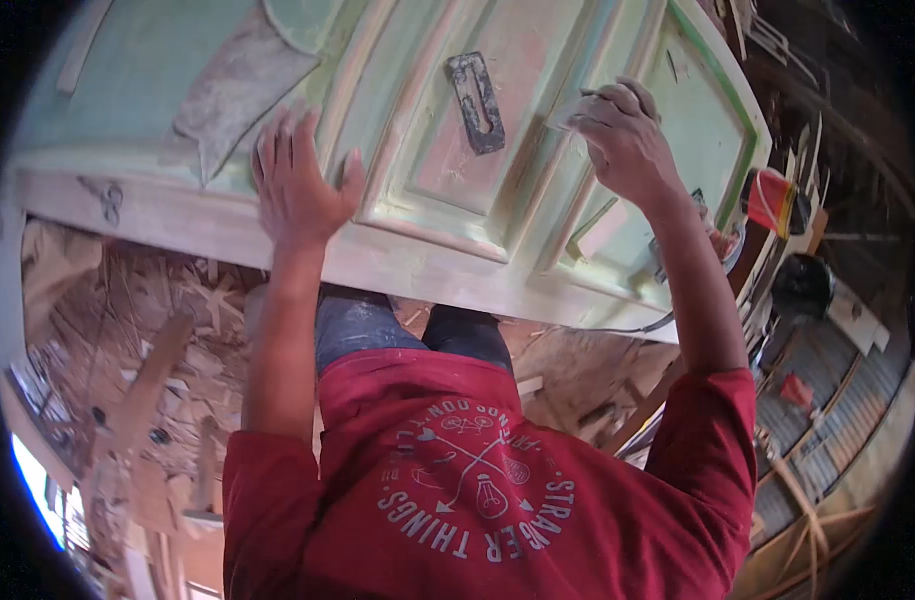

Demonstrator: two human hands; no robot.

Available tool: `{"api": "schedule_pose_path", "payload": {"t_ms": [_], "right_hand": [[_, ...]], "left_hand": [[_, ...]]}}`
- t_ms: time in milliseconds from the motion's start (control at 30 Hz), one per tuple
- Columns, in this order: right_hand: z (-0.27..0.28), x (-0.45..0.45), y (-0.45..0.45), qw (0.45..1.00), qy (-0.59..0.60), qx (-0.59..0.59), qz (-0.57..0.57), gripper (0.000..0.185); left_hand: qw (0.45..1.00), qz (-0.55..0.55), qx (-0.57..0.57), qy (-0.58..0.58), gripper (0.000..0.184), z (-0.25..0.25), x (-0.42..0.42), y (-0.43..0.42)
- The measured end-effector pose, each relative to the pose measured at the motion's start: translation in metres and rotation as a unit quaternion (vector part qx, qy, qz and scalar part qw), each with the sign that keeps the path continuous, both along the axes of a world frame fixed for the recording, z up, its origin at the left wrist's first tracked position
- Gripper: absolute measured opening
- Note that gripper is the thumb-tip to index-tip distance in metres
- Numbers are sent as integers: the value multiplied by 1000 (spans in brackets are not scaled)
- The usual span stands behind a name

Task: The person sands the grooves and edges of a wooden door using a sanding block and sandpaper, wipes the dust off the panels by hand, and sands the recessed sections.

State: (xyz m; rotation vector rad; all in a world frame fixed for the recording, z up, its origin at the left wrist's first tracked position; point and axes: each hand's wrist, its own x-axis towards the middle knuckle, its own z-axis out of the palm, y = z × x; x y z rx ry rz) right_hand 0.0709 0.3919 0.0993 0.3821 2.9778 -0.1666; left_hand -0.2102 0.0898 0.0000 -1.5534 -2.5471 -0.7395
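My left hand [302, 185] lies palm down with its fingers spread on the pale green and pink panelled wooden piece [537, 60], near its front edge. My right hand [617, 130] is closed, fingers bent and pressed together, over a raised moulding on the right. Something small and pale may be at its fingertips, too hidden to name. Between the hands a dark slotted metal tool [475, 104] lies on a pinkish panel. A grey, dusty cloth or sheet [239, 85] lies beyond my left hand.
At the right edge of the piece are a red and black object [769, 200] and a cable. A dark round object [803, 285] stands farther right. Wood scraps [177, 390] cover the floor at the left. Corrugated metal sheeting [827, 380] lies at the lower right.
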Motion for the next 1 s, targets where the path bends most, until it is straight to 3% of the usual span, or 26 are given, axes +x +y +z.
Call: {"api": "schedule_pose_path", "payload": {"t_ms": [33,133,200,300,367,400,433,500,567,600,633,700,767,867,900,933,967,1000], "right_hand": [[-5,-2,7,999,-1,2,41,41],[-40,9,10,997,28,-75,21,33],[-59,26,-48,997,-56,-35,50,18],[-44,27,-91,964,-22,-212,161,18],[-61,22,-42,983,-40,12,180,17],[-57,4,-5,988,-103,22,109,17],[-65,0,33,997,-50,-38,54,19],[-64,0,18,997,26,33,69,17],[-64,17,-39,991,-31,65,113,14],[-61,24,-68,987,-46,21,151,13],[-68,34,-83,972,46,-97,208,14],[-69,31,-53,960,85,-75,257,13],[-65,3,5,984,-102,74,123,13],[-88,12,13,987,75,91,111,16],[-87,19,-31,991,27,119,55,19],[-92,34,-70,987,25,136,86,21],[-75,38,-105,992,-21,43,121,22],[-72,40,-101,987,25,-31,159,21]], "left_hand": [[1000,15,-2,3,65,0,1,0],[999,32,7,7,62,-8,2,-1],[999,42,13,14,59,-9,1,-2],[998,58,18,29,54,-10,3,-2],[997,63,25,37,52,-15,2,-2],[997,63,27,32,52,-16,1,-1],[997,63,27,25,51,-15,2,-1],[997,68,32,13,50,-15,2,-4],[997,71,45,2,49,-15,3,-4],[996,76,45,3,49,-17,5,-5],[996,79,46,6,49,-17,5,-5],[996,79,46,16,49,-18,2,-3],[996,81,40,24,49,-22,2,-3],[996,80,46,15,48,-17,4,-4],[995,83,47,16,48,-16,1,-4],[995,83,46,14,48,-17,1,-4],[996,82,46,12,48,-18,3,-4],[995,88,42,11,48,-17,5,-3]]}}
